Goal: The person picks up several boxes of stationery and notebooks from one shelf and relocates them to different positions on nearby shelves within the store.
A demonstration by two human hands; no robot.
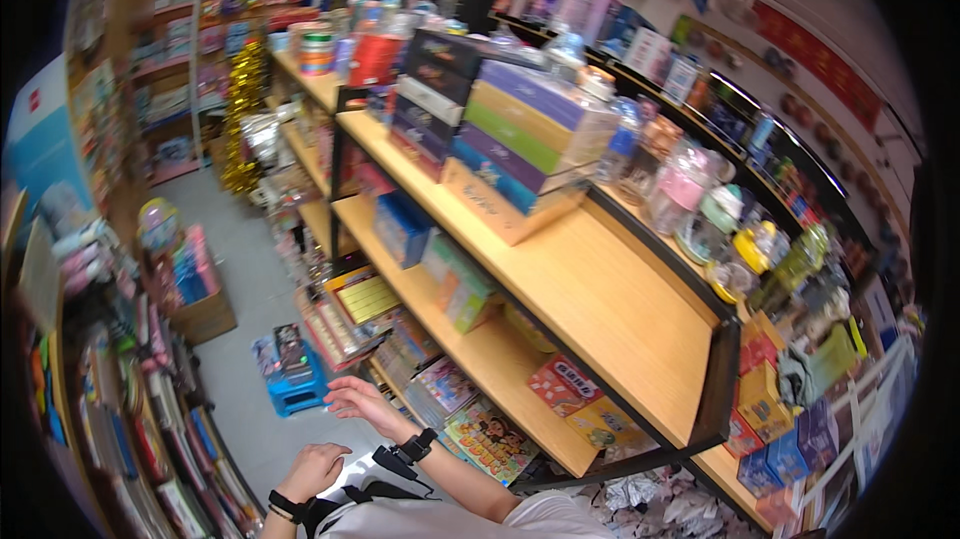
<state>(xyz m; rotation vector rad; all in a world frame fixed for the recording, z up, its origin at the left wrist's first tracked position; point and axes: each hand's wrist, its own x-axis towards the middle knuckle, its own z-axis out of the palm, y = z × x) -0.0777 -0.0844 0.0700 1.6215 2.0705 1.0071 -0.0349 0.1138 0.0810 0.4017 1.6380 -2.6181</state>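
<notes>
My right hand is raised over the aisle with its fingers spread and nothing in it. It is nearest to the lower shelves of the display rack and a blue plastic stool, which it does not appear to hold. My left hand hangs in front of my body, loosely bent, and nothing shows in it. Each wrist wears a dark band. Right of my hands is a wooden shelf board in a black frame. Stacked boxed sets in several colours and dark boxes stand on its far part.
Books fill a low shelf along the left. A cardboard box of goods and gold tinsel stand along the grey floor. Drink bottles line the rack's far side. Crumpled wrapping lies below the rack at right.
</notes>
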